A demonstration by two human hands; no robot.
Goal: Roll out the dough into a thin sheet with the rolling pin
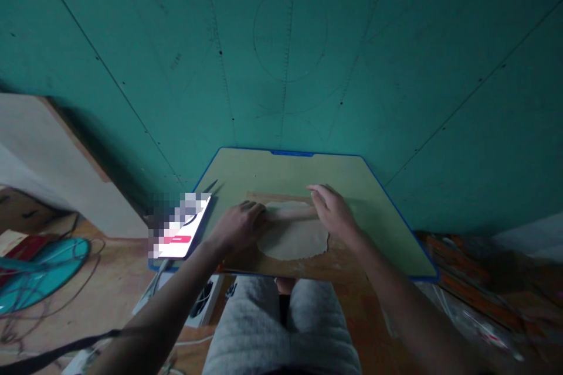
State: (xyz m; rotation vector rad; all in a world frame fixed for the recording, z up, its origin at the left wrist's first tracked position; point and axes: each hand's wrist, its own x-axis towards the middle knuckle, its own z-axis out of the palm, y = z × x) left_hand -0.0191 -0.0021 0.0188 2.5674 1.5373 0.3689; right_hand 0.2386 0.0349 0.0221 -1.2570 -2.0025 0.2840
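A thin, flattened sheet of pale dough (294,241) lies on a wooden board (347,261) at the near edge of the small table. Across the dough's far part rests a rolling pin (290,212), held level from side to side. My left hand (243,221) is closed on its left end, fingers curled over it. At the other end my right hand (332,208) grips the pin, with the thumb and some fingers pointing forward. Both pin ends are hidden by the hands.
The green tabletop (378,211) has a blue rim. A phone or tablet (180,240) with a lit screen stands at its left, beside a dark pointed object (212,186). A green wall (290,99) rises behind. Cables and a turquoise round object (57,272) lie on the floor.
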